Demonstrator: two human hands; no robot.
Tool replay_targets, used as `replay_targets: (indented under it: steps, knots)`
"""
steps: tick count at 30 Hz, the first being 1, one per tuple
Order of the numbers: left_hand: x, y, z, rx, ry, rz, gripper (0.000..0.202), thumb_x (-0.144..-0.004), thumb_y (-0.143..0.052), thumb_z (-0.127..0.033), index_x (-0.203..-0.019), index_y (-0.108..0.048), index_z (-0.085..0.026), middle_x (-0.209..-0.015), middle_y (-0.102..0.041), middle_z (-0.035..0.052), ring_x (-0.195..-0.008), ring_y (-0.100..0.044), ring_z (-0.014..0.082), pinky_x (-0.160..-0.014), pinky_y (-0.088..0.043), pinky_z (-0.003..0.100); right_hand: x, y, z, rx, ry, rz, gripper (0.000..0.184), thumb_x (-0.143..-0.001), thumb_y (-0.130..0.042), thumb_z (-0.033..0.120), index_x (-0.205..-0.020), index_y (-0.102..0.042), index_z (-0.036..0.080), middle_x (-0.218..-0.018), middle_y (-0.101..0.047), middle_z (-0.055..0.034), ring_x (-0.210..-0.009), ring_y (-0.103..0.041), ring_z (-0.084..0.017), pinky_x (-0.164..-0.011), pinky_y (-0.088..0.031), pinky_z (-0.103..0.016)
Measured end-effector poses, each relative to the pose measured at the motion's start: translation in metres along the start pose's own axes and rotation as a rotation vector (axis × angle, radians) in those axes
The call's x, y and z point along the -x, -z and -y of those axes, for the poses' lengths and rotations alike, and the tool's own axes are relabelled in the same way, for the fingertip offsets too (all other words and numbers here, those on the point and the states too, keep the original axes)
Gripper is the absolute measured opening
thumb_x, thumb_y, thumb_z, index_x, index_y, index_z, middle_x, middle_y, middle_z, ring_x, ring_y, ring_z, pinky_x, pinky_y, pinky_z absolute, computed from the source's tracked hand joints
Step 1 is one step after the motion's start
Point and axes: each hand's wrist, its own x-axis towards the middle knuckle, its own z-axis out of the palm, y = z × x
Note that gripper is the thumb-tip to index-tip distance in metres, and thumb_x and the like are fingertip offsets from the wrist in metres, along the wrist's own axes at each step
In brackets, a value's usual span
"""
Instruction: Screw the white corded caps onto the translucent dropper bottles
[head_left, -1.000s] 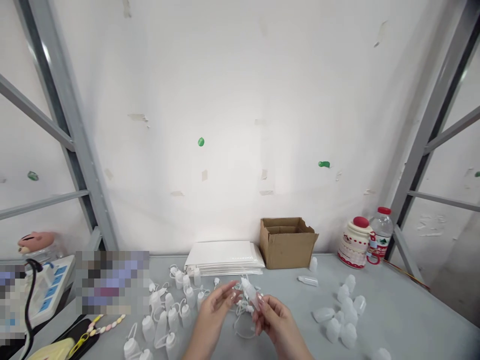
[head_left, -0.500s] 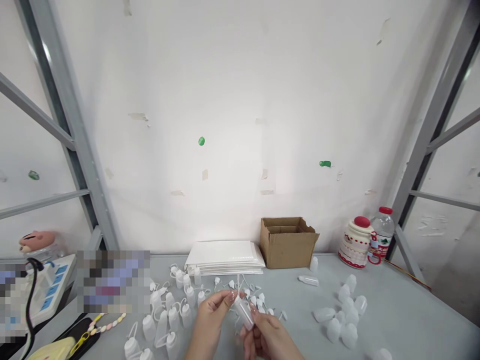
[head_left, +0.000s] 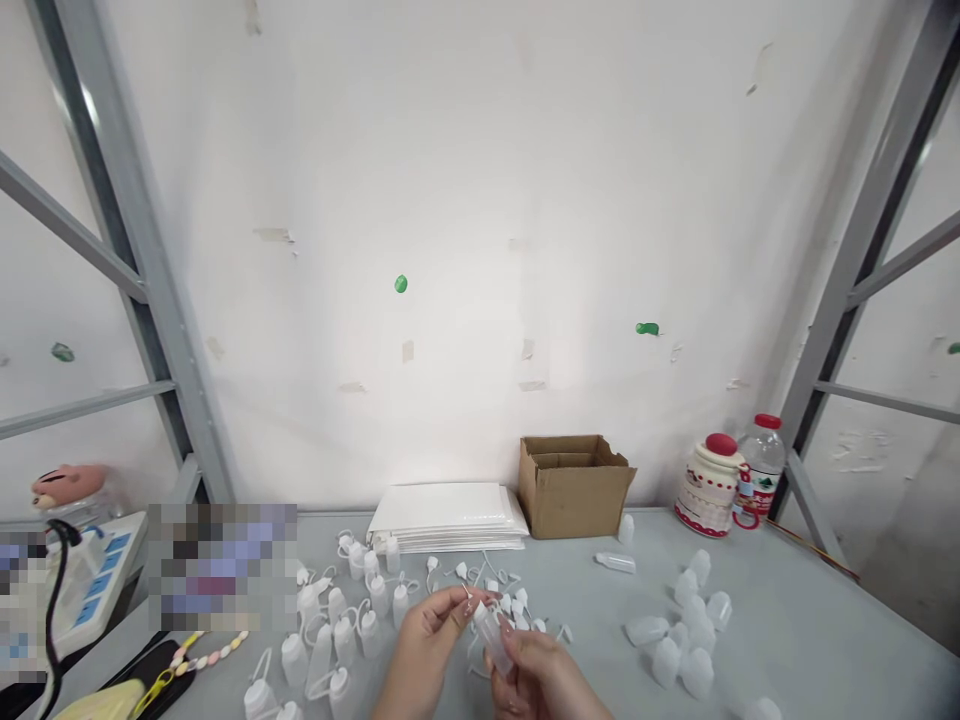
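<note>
My right hand [head_left: 536, 672] is wrapped round a small translucent plastic bottle [head_left: 495, 636], held tilted near the table's front edge. My left hand [head_left: 427, 645] pinches a small white cap [head_left: 474, 604] at the bottle's top end, fingers closed. Just beyond my hands lie several loose white caps with loops [head_left: 510, 597]. To the left stand several capped bottles [head_left: 337, 625]. To the right lies a cluster of uncapped bottles [head_left: 686, 630].
A stack of white padded envelopes [head_left: 450, 515] and an open cardboard box [head_left: 574, 483] sit at the back by the wall. A red-lidded mug [head_left: 709, 485] and a water bottle [head_left: 761, 465] stand at the right. A power strip [head_left: 94, 570] lies at the left.
Both hands have drawn closer to me and lower. The bottle moved from held up between the fingertips into my right hand's grip, with the left fingers now at its top.
</note>
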Motion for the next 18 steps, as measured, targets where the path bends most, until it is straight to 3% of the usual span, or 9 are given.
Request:
replay_targets:
  steps: [3,7,11,15,18]
  knots:
    - [0.001,0.000,-0.004,0.018,-0.048,0.038,0.025,-0.065,-0.064,-0.043,-0.072,-0.071,-0.020,-0.087,-0.074,0.0058,-0.089,-0.063,0.0255,-0.085,-0.044,0.035,0.003,-0.003,0.003,-0.068,-0.056,0.073,0.050,-0.049,-0.069,0.062,-0.055,-0.057,0.014,-0.027,-0.038,0.0095,-0.025,-0.026,-0.002,-0.034,-0.017,-0.018]
    - [0.000,0.000,-0.003,-0.033,-0.079,0.002,0.026,-0.067,-0.062,-0.044,-0.073,-0.069,-0.019,-0.092,-0.072,0.0079,-0.090,-0.062,0.0258,-0.084,-0.045,0.035,-0.001,0.003,0.000,0.025,0.006,-0.066,0.056,-0.054,-0.063,0.067,-0.063,-0.060,0.012,-0.035,-0.052,0.0037,-0.027,-0.041,-0.006,-0.035,-0.026,-0.018]
    - [0.000,0.001,0.001,-0.091,-0.072,-0.074,0.028,-0.066,-0.062,-0.046,-0.071,-0.068,-0.018,-0.093,-0.072,0.0098,-0.092,-0.061,0.0272,-0.086,-0.044,0.036,-0.006,0.012,-0.005,0.180,0.164,-0.133,0.050,-0.051,-0.071,0.059,-0.069,-0.057,0.014,-0.047,-0.061,0.0034,-0.032,-0.050,-0.006,-0.038,-0.034,-0.018]
    - [0.001,0.002,-0.001,-0.135,-0.087,-0.051,0.026,-0.068,-0.061,-0.044,-0.069,-0.068,-0.019,-0.093,-0.072,0.0083,-0.094,-0.060,0.0265,-0.088,-0.042,0.036,-0.008,0.015,-0.008,0.180,0.139,-0.061,0.048,-0.053,-0.071,0.058,-0.065,-0.056,0.013,-0.041,-0.057,0.0042,-0.030,-0.046,-0.005,-0.034,-0.030,-0.017]
    - [0.001,0.001,-0.004,-0.140,-0.079,-0.039,0.029,-0.067,-0.060,-0.046,-0.073,-0.069,-0.019,-0.088,-0.072,0.0069,-0.091,-0.061,0.0257,-0.085,-0.044,0.034,-0.010,0.014,-0.009,0.163,0.119,-0.080,0.054,-0.050,-0.067,0.064,-0.064,-0.057,0.013,-0.038,-0.055,0.0039,-0.027,-0.043,-0.005,-0.031,-0.026,-0.017]
